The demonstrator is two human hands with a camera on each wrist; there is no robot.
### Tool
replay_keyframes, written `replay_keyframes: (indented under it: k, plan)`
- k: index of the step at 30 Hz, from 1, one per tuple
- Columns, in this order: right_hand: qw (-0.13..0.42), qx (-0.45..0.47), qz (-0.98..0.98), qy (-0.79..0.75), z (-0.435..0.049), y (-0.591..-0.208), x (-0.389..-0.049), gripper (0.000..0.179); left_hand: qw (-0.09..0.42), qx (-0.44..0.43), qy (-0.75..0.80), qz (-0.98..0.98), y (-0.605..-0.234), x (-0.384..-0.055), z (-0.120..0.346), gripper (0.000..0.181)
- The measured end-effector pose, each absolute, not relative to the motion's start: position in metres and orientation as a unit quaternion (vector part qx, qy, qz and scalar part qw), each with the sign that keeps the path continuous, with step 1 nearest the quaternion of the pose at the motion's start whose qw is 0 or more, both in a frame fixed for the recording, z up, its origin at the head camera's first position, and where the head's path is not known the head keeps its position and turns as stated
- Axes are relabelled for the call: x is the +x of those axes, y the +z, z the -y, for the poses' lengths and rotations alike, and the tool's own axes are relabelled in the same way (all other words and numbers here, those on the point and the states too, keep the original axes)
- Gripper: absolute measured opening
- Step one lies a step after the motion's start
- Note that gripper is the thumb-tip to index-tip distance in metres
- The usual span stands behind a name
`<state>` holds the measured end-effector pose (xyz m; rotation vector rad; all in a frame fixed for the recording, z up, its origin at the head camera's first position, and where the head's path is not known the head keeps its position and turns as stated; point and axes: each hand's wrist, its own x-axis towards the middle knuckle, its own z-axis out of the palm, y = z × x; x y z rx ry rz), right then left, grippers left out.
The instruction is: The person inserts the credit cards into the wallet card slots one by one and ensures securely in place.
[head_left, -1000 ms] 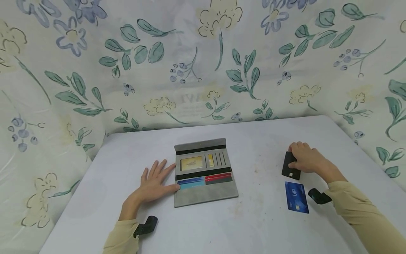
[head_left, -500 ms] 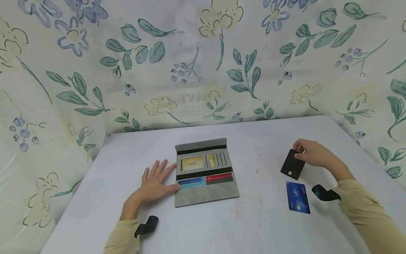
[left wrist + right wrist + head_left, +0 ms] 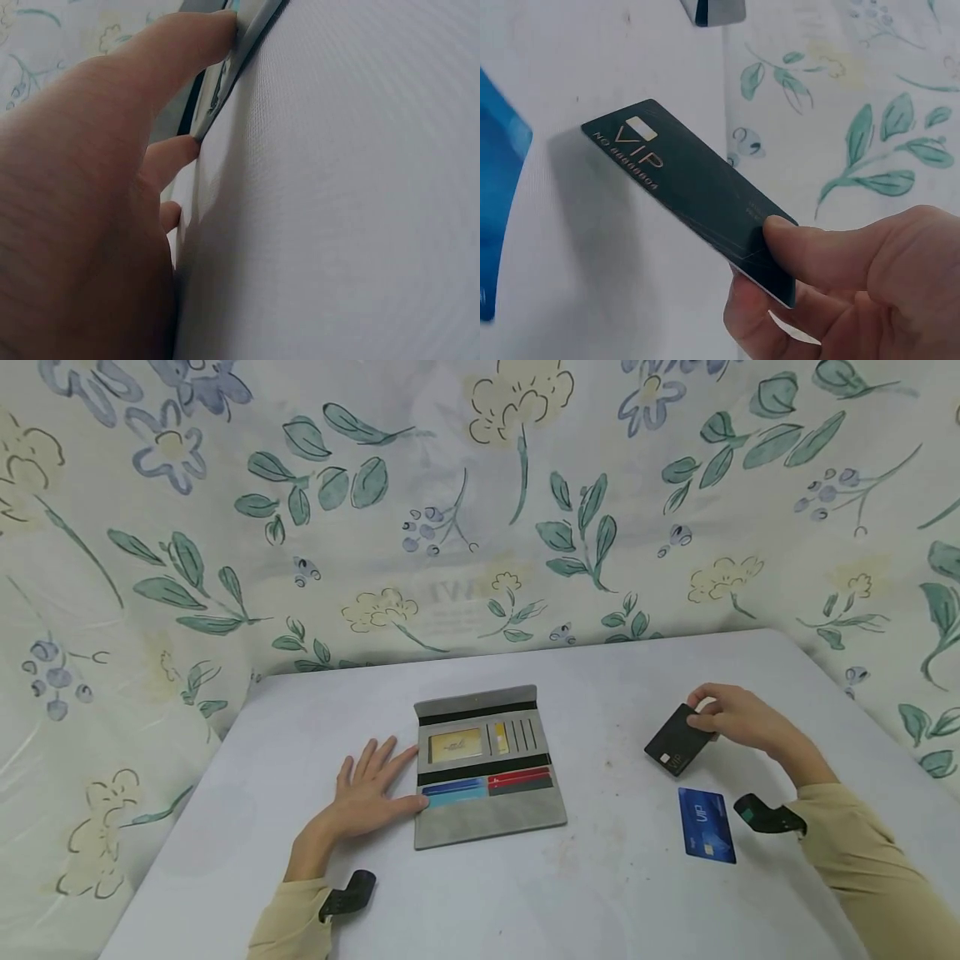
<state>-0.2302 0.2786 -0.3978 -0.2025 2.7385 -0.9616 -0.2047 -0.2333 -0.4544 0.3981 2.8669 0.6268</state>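
Observation:
Between thumb and fingers, my right hand (image 3: 742,718) pinches a black VIP card (image 3: 678,741) by one end. In the right wrist view the black card (image 3: 682,187) is raised off the table and tilted, its chip end pointing away from the hand. My left hand (image 3: 367,797) lies with fingers spread at the left edge of an open grey wallet (image 3: 487,829). Its thumb and a fingertip touch that edge, also in the left wrist view. Blue and red cards (image 3: 517,777) sit in the wallet's lower slots, and a yellow card shows behind its window.
A blue VIP card (image 3: 707,825) lies flat on the white table (image 3: 600,893), just below the right hand. Behind the table hangs a flower-patterned sheet (image 3: 480,552). Each wrist wears a black camera mount.
My right hand has lifted the black card from the table and turned it so its free end points toward the wallet. The left hand and wallet stay in place.

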Motion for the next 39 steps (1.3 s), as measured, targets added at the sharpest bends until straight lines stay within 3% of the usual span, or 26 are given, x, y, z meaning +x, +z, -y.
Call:
replay_keyframes:
  k: [12,39]
  plan:
    - [0.095,-0.026,-0.912,-0.399,-0.236,-0.405,-0.246,0.042,0.084,0.139,0.217,-0.963,-0.454,-0.204,0.234,0.084]
    - [0.061,0.092,-0.804,-0.585,-0.123,-0.426,-0.27,0.042,0.083,0.137,0.211,-0.964,-0.457,-0.204,0.235,0.085]
